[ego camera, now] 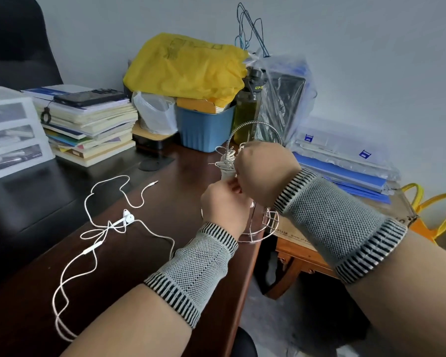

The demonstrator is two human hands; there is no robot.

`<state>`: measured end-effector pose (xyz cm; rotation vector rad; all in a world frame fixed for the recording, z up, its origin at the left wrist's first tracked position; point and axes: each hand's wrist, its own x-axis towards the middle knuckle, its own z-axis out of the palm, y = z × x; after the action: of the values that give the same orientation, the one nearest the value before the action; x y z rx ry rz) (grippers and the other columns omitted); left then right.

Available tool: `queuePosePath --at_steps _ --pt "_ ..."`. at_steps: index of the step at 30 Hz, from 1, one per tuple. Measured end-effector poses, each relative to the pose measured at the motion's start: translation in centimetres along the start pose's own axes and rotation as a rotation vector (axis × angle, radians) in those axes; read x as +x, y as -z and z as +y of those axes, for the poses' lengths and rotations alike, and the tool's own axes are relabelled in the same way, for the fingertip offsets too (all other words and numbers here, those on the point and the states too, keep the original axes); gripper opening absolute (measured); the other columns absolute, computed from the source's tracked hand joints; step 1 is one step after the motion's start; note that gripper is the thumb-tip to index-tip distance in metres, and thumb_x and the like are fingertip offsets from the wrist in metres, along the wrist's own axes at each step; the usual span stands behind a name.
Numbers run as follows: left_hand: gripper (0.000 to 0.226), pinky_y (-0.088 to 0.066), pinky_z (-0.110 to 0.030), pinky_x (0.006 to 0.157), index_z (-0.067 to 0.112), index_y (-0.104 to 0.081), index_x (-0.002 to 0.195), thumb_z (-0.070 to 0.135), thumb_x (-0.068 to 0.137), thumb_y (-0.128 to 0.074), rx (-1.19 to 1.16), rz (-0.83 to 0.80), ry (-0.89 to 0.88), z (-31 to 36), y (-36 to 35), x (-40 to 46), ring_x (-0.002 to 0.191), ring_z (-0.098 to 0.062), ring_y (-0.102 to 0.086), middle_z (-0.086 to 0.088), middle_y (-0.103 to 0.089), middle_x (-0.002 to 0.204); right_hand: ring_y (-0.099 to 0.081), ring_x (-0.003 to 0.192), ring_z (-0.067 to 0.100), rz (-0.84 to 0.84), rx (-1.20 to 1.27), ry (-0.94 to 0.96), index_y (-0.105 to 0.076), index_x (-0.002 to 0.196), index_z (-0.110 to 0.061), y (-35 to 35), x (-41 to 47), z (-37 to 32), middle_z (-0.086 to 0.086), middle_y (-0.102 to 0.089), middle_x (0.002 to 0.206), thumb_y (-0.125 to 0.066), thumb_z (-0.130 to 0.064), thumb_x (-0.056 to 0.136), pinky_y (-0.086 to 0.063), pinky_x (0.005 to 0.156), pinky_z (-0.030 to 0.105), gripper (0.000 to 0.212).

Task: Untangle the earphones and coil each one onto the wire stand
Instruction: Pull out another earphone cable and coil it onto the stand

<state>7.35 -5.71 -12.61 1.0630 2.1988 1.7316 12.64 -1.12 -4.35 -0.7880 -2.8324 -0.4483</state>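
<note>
Currently both grips work at the silver wire stand [252, 191] on the dark wooden desk [165, 202]: left hand [223, 204] pinching white cord against it, right hand [264, 173] curled, contents hidden. Risk: stand tips off the desk edge; second white earphone set [108, 225], left of stand, looks tangled.

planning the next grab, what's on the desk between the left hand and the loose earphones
Head view: only bare dark wood desk separates the left hand from the loose earphones; their white cable trails towards the left wrist.
</note>
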Motion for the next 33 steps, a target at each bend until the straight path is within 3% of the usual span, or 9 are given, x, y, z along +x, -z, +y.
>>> queuePosePath --at_steps 5,8,11,16,20,22,25,29,33 --pt "0.016 -0.033 -0.012 0.053 0.015 -0.058 0.072 0.008 0.087 -0.055 0.099 -0.038 -0.084 -0.9 0.1 0.1 0.081 -0.025 -0.061 -0.011 -0.072 0.089 -0.032 0.048 0.017 0.262 -0.032 0.092 -0.060 0.070 -0.015 -2.5 -2.3 0.1 -0.002 -0.035 0.073 -0.067 -0.012 0.076 -0.022 0.043 0.023 0.010" --pt "0.012 -0.037 -0.011 0.061 0.010 -0.074 0.089 0.017 0.084 -0.065 -0.012 -0.025 -0.056 -1.3 -0.4 0.5 0.075 -0.017 -0.062 0.002 -0.066 0.073 -0.049 0.044 0.023 0.443 0.232 0.060 -0.067 0.070 -0.011 -4.5 -3.8 1.1 0.001 -0.052 0.068 -0.061 -0.019 0.079 -0.038 0.038 0.026 0.014" --pt "0.011 -0.050 -0.024 0.066 0.016 -0.075 0.078 0.020 0.085 -0.067 -0.083 -0.049 -0.017 -1.1 -0.2 0.5 0.067 -0.013 -0.064 0.006 -0.066 0.060 -0.057 0.055 0.019 0.518 0.440 -0.022 -0.073 0.079 -0.013 -5.6 -5.2 2.0 0.001 -0.061 0.074 -0.060 -0.020 0.083 -0.047 0.048 0.027 0.015" --pt "0.014 -0.060 -0.038 0.070 0.018 -0.075 0.075 0.030 0.079 -0.070 -0.137 -0.084 0.009 -1.1 0.1 0.4 0.065 -0.013 -0.070 0.007 -0.071 0.064 -0.053 0.062 -0.002 0.431 0.647 -0.235 -0.075 0.085 -0.016 -6.8 -6.1 3.9 -0.008 -0.064 0.074 -0.068 -0.016 0.086 -0.041 0.061 0.014 0.007" --pt "0.017 -0.059 -0.034 0.074 0.022 -0.074 0.074 0.037 0.078 -0.068 -0.118 -0.102 -0.001 -1.2 0.1 0.4 0.070 -0.004 -0.069 0.014 -0.071 0.066 -0.054 0.060 -0.005 0.338 0.709 -0.364 -0.073 0.085 -0.017 -7.1 -6.2 4.7 -0.015 -0.061 0.068 -0.065 -0.019 0.088 -0.039 0.058 0.007 0.009" --pt "0.008 -0.053 -0.016 0.070 0.026 -0.074 0.079 0.032 0.083 -0.069 -0.141 -0.080 0.014 -1.2 0.0 0.4 0.066 0.009 -0.064 0.018 -0.067 0.058 -0.055 0.058 -0.002 0.292 0.721 -0.435 -0.073 0.083 -0.018 -7.3 -6.1 5.2 -0.013 -0.062 0.066 -0.066 -0.022 0.088 -0.042 0.056 0.011 0.010" --pt "0.021 -0.042 0.000 0.060 0.013 -0.076 0.100 0.028 0.087 -0.068 -0.141 -0.054 -0.002 -1.3 -0.2 0.6 0.062 0.018 -0.058 0.021 -0.063 0.064 -0.061 0.062 0.011 0.248 0.749 -0.548 -0.073 0.081 -0.016 -7.5 -6.1 6.3 -0.005 -0.068 0.070 -0.066 -0.024 0.088 -0.054 0.063 0.029 0.013" --pt "0.024 -0.046 -0.003 0.061 0.010 -0.076 0.102 0.028 0.088 -0.069 -0.157 -0.034 -0.023 -1.4 -0.5 0.7 0.064 0.011 -0.062 0.016 -0.068 0.074 -0.063 0.061 0.018 0.276 0.629 -0.586 -0.071 0.077 -0.014 -6.5 -6.4 6.9 0.000 -0.066 0.065 -0.064 -0.027 0.089 -0.057 0.066 0.037 0.019" --pt "0.026 -0.053 -0.013 0.069 0.015 -0.077 0.101 0.034 0.084 -0.071 -0.190 -0.012 -0.012 -1.8 -0.7 0.8 0.072 0.003 -0.066 0.010 -0.073 0.078 -0.057 0.054 0.014 0.367 0.483 -0.459 -0.064 0.072 -0.015 -3.6 -4.7 5.9 -0.002 -0.061 0.061 -0.060 -0.024 0.090 -0.049 0.055 0.026 0.020"
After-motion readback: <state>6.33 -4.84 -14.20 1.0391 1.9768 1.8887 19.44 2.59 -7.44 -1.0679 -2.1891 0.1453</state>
